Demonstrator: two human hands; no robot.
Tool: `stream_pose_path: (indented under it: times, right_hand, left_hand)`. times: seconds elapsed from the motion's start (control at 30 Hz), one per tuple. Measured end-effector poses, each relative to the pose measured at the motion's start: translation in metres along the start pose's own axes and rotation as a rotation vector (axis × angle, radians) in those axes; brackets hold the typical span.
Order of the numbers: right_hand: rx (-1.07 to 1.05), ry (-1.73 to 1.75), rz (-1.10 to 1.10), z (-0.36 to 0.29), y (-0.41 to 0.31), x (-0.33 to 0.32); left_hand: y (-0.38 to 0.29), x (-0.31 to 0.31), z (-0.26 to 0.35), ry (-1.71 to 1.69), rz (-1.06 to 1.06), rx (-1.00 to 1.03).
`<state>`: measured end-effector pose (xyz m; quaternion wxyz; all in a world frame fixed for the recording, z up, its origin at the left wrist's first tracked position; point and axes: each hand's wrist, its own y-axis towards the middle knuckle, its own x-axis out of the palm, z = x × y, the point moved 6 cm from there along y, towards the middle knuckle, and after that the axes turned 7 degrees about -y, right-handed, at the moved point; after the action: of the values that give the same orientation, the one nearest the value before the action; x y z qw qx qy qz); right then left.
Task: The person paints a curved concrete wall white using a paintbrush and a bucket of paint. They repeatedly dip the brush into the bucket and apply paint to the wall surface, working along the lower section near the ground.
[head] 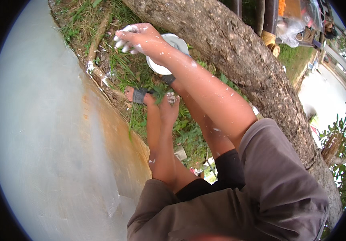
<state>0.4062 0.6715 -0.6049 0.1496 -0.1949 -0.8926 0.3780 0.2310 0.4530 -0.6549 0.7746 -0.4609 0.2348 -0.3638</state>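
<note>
My right hand point(141, 39), its fingers coated in white paint or a similar white coating, is raised with loosely bent fingers. Nothing shows between them. Behind that hand and wrist, partly covered by them, a white bucket point(158, 68) stands on the grass with whitish content inside. White specks dot my right forearm. My left hand point(169, 105) hangs low by my legs, fingers curled and whitened at the tips; its palm is hidden. Along the left runs a smooth wall surface point(49, 120), pale grey-white, with a brown-stained strip point(115, 132) near its lower edge.
A thick tree trunk point(221, 45) slants close along my right side. Roots point(99, 36) and grass point(136, 116) lie at the wall's foot, splashed with white. My feet wear dark sandals point(139, 95). Clear plastic bags point(290, 30) sit beyond the trunk at upper right.
</note>
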Motion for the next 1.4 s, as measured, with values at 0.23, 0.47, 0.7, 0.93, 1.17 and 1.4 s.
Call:
stream_pose_path:
  times: [0.23,0.47,0.7,0.93,1.17,1.4]
  right_hand:
    - [0.28,-0.46,0.36,0.134,-0.05,-0.085]
    - [0.5,-0.31,0.455,0.233,-0.077,-0.151]
    - [0.621,-0.823,0.697,0.289,-0.098,-0.18]
    - [0.526,-0.788,0.632,0.333,-0.074,-0.203]
    - [0.599,-0.509,0.523,0.348,-0.014,-0.24]
    - [0.545,-0.318,0.529,0.346,-0.023,-0.233]
  left_hand:
    - [-0.008,-0.01,0.002,0.059,0.003,0.074]
    - [0.006,0.002,-0.004,-0.168,0.053,0.066]
    - [0.004,-0.001,-0.018,-0.08,0.002,0.02]
    - [0.006,-0.009,-0.031,-0.1,0.036,0.048]
    - [-0.005,-0.023,-0.008,-0.071,0.056,0.117]
    - [-0.005,-0.022,0.001,-0.086,0.026,0.017]
